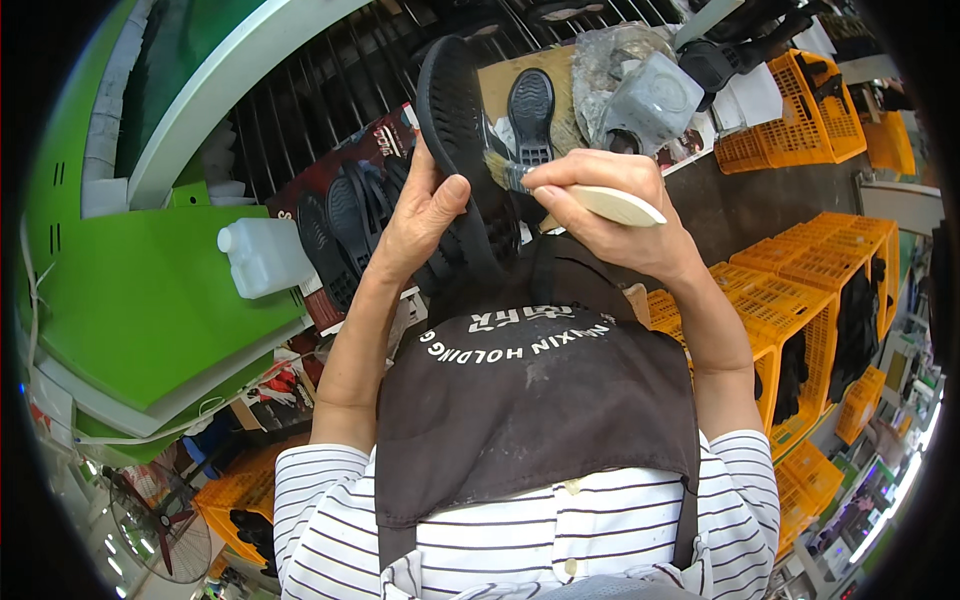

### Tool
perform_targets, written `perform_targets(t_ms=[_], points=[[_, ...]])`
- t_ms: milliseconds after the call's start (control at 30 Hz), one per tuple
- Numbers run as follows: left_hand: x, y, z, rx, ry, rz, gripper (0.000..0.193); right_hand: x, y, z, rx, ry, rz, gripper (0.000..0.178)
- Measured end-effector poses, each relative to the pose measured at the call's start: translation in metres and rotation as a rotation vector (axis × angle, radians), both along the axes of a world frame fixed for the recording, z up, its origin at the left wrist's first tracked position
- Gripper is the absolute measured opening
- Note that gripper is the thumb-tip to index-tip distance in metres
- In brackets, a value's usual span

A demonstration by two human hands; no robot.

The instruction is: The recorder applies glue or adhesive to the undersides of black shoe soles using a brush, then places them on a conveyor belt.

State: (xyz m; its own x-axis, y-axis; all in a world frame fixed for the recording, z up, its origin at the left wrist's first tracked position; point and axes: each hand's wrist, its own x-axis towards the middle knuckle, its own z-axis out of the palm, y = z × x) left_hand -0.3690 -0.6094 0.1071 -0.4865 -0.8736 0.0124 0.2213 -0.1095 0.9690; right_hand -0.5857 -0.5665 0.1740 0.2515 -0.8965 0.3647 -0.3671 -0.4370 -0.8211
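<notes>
A large black shoe sole (452,125) stands on edge in my left hand (425,213), its patterned side facing left and my thumb at its near edge. My right hand (625,205) grips a paintbrush (618,206) by its pale handle. The bristles point left and reach the sole's inner side; whether they touch it I cannot tell. Just beyond the brush, another black sole (531,103) lies flat on a glue-stained board (562,70). Several more dark soles (350,215) are lined up to the left of my left hand.
A whitish plastic jug (268,258) stands on the green machine surface (130,300) at left. Dark rollers (300,100) run behind the soles. A cloudy plastic container (655,98) sits on crumpled plastic film at right. Orange crates (790,300) are stacked along my right side.
</notes>
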Motion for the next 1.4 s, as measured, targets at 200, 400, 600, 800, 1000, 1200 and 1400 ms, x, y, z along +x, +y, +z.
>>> perform_targets(t_ms=[200,400,600,800,1000,1200,1400], points=[[0.008,-0.012,0.002,-0.079,-0.016,0.006,0.085,-0.006,0.006,0.008,0.018,0.049,0.151,0.008],[0.025,-0.030,0.008,-0.066,-0.043,-0.131,0.091,-0.011,0.008,0.008,0.051,0.063,0.205,0.008],[0.020,-0.020,0.029,-0.099,0.068,-0.070,0.080,-0.015,0.001,0.010,0.031,0.082,0.177,0.007],[0.019,-0.013,0.035,-0.355,-0.117,-0.022,0.083,-0.026,-0.005,0.030,0.069,0.054,0.146,0.010],[0.020,-0.018,0.029,-0.373,-0.107,-0.065,0.084,-0.026,-0.019,0.026,-0.070,0.026,0.342,0.019],[0.023,-0.019,0.026,-0.346,-0.074,-0.070,0.086,-0.039,-0.024,0.010,0.033,0.047,0.263,0.014],[0.023,-0.018,0.026,-0.335,-0.101,-0.025,0.096,-0.040,-0.016,0.004,0.127,0.018,0.166,0.012]])
